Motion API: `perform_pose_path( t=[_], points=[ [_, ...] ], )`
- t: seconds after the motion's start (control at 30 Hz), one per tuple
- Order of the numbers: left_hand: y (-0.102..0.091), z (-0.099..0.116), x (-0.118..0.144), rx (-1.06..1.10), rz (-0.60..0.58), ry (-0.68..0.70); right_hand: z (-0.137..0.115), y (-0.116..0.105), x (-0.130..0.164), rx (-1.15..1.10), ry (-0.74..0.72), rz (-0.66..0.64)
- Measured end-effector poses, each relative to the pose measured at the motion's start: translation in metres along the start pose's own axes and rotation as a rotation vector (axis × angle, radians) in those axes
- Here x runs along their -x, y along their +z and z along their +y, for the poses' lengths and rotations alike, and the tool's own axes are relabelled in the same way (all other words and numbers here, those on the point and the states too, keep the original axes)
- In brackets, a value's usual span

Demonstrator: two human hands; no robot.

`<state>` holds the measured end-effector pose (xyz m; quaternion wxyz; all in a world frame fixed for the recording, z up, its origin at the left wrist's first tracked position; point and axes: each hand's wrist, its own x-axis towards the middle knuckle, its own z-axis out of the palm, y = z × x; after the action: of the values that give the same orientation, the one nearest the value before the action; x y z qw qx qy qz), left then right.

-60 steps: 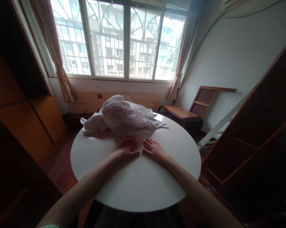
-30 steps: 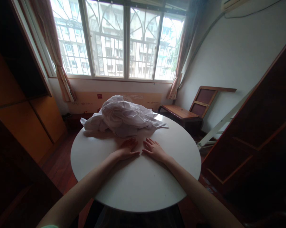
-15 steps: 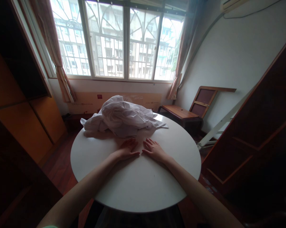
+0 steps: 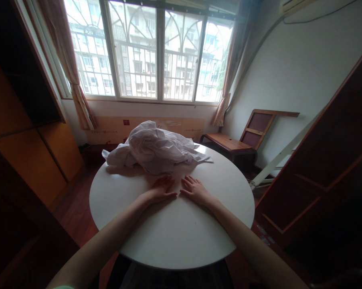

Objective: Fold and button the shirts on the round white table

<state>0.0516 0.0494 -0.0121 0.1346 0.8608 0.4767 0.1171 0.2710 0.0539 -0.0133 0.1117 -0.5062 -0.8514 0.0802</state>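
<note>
A crumpled heap of white cloth (image 4: 156,146) lies on the far side of a round white table (image 4: 181,233). Its folds hide what kind of cloth piece it is. My left hand (image 4: 162,189) rests flat on the tabletop just in front of the heap, fingers stretched out and holding nothing. Beside it, my right hand (image 4: 195,190) also lies palm down with its fingers spread, nothing in it. A small gap separates the two thumbs. The left fingertips come close to the cloth's near edge; whether they touch it I cannot tell.
Behind the table, a long flat cardboard box (image 4: 108,130) leans below the barred window (image 4: 138,52). A low wooden bench (image 4: 225,141) stands at the back right, near a white folded ladder (image 4: 277,166). Wooden cabinets (image 4: 33,156) line the left, and a dark wooden panel (image 4: 319,172) slants on the right.
</note>
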Motion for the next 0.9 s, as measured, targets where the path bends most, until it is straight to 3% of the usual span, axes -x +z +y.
perform_pose_path(
  t=[0.9],
  points=[
    [-0.0006, 0.0005, 0.0011, 0.029, 0.0, 0.007, -0.0032, -0.0035, 0.0022, -0.011, 0.012, -0.013]
  ],
)
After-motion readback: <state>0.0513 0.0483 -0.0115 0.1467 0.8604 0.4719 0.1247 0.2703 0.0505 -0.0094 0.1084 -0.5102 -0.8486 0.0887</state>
